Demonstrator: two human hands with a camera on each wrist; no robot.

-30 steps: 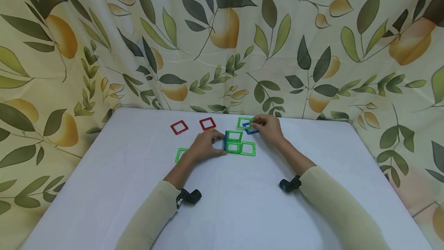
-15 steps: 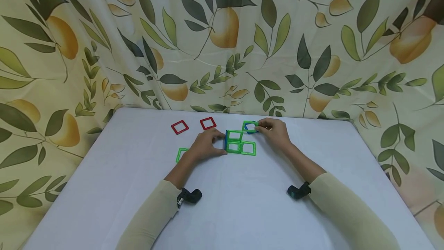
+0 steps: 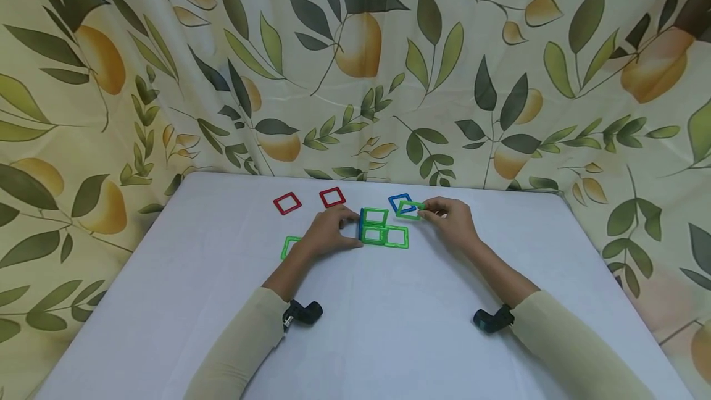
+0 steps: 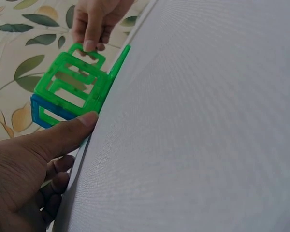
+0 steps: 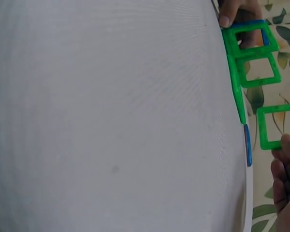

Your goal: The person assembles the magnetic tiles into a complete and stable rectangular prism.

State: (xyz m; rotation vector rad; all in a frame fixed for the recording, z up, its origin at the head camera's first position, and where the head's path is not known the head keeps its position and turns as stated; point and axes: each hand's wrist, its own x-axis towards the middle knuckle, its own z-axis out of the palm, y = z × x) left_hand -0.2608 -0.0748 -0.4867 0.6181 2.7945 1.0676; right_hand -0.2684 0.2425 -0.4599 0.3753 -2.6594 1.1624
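My left hand (image 3: 328, 231) steadies a small build of square magnetic tiles, thumb at its near side and fingers at its far side. The build has upright green tiles (image 3: 374, 226) and a blue tile (image 3: 361, 225) on the left; another green tile (image 3: 397, 247) lies flat against its right side. In the left wrist view, the thumb tip touches the build's bottom corner. My right hand (image 3: 452, 222) pinches a loose green square tile (image 5: 262, 128) by its edge between thumb and fingers, right of the build and apart from it.
A blue tile (image 3: 392, 201) lies behind the held green tile, partly overlapped in the head view. Two red tiles (image 3: 287, 212) (image 3: 332, 204) lie at the back left. One more green tile (image 3: 286, 247) is partly hidden by my left wrist. A leaf-patterned curtain (image 3: 355, 110) hangs behind the white table (image 3: 355, 326).
My right hand has moved right and toward me with the green tile, off the blue tile it covered more of before. My left hand stays at the build.
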